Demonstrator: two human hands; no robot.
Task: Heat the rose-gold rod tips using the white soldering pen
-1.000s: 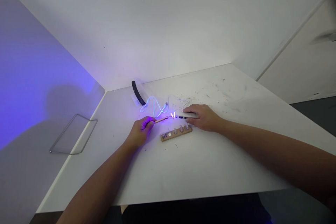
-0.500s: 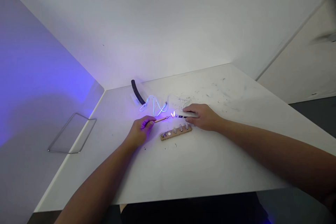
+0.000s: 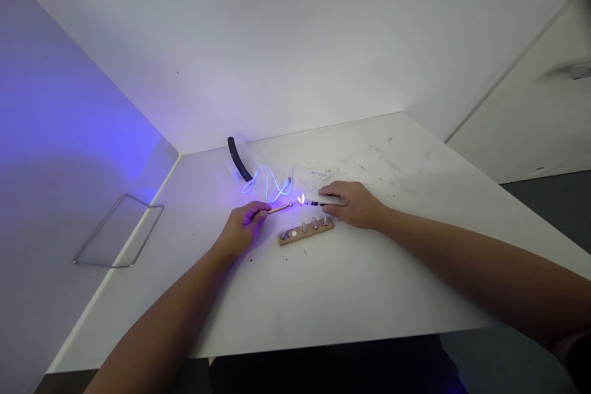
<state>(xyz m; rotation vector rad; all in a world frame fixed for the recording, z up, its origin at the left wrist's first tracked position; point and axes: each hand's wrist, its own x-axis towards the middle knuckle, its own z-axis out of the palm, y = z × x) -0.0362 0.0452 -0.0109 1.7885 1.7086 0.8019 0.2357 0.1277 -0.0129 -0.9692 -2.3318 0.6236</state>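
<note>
Violet-lit petal shapes [image 3: 301,199] glow at centre; left hand [image 3: 242,226], eight o'clock, pinches a wooden-handled tool [image 3: 279,209]; right hand [image 3: 356,204], three o'clock, grips a white pen light [image 3: 336,201]. Resting both hands on the bench [image 3: 323,301] should steady them.

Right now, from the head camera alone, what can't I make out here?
Head view: the rear end of the stick, covered by the left hand.
Head view: the rear of the device, covered by the right hand; any lettering is too small to read.
Head view: whether the stick touches the glow, lost in glare.
Head view: what the pieces on the rack are, too small to tell.
</note>
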